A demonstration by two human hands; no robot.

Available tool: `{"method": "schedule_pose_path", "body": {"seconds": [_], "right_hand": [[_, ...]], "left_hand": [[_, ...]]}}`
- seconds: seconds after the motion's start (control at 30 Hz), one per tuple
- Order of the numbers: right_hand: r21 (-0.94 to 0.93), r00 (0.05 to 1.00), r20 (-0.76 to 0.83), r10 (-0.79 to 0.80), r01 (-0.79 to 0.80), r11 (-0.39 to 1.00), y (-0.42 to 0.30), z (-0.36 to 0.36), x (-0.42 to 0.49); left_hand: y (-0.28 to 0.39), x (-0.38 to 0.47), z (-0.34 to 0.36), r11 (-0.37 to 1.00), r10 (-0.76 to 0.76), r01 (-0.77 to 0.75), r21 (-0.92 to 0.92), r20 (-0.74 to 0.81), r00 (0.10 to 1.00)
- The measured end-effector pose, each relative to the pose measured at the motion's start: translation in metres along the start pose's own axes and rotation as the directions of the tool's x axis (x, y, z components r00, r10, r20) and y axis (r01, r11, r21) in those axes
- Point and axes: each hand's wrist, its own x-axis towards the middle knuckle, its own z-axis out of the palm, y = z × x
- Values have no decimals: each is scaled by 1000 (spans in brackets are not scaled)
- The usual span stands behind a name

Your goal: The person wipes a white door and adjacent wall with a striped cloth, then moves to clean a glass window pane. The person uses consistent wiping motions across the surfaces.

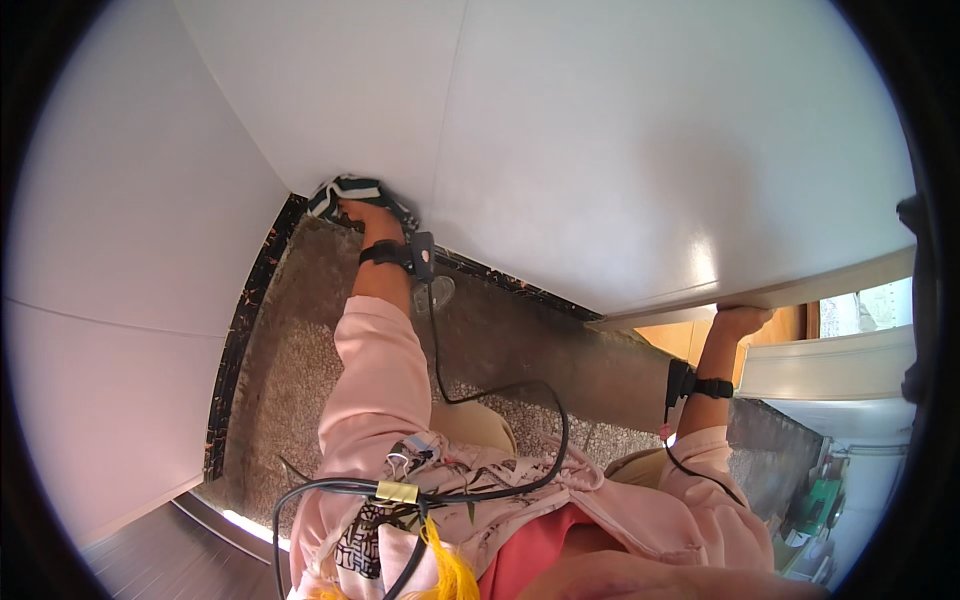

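Observation:
My left hand (361, 214) presses a dark green and white striped cloth (352, 187) against the foot of the white wall (525, 135), close to the corner. A black patterned skirting strip (495, 278) runs along the wall's base beside the cloth. On the right, my right hand (742, 321) lies against the end edge of the wall (825, 291), its fingers bent and partly hidden by it. Each wrist carries a black strapped device with a cable.
Another white wall (127, 225) stands at the left, edged by dark skirting (255, 300). Below me is a speckled stone floor (300, 367). A black cable (551, 390) hangs looped before my body, held by a binder clip (397, 492). Green items (823, 499) stand at the far right.

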Motion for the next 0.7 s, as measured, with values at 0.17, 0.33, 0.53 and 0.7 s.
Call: {"method": "schedule_pose_path", "body": {"seconds": [0.17,0.33,0.53,0.7], "right_hand": [[75,998,-61,28,-24,997,15,-8,10],[42,996,-73,-46,49,998,34,-19,21],[167,968,-233,97,-58,984,48,-17,25],[188,993,-61,101,-87,978,36,-13,10]], "left_hand": [[75,-125,-76,-71,294,-190,-979,-203,934],[140,-230,-129,125,517,-775,-620,-626,584],[128,-383,-102,-245,624,-964,-100,-777,-78],[105,-472,-66,-486,702,-804,341,-396,-592]]}}
